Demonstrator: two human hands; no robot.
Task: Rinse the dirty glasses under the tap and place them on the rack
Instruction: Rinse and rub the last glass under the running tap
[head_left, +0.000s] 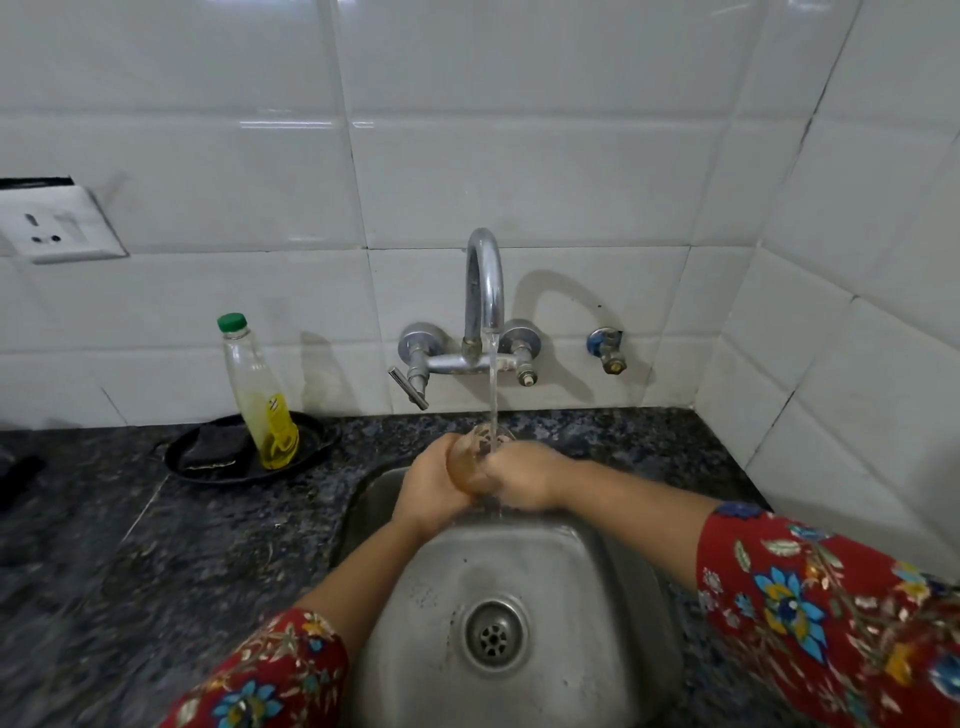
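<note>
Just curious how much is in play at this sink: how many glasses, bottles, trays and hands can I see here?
glass: 1
bottle: 1
black tray: 1
hands, left hand and right hand, both holding the glass: 2
Total: 5

A smooth, wet finish is shown by the clear, brown-tinted drinking glass (468, 461). The curved chrome metal tap (484, 291) is polished; the steel sink (545, 561) is brushed and dull. The dark speckled stone tabletop (104, 519) is faintly glossy, the white wall tiles (519, 182) glazed. The green-capped clear plastic bottle (258, 395) is smooth.
</note>
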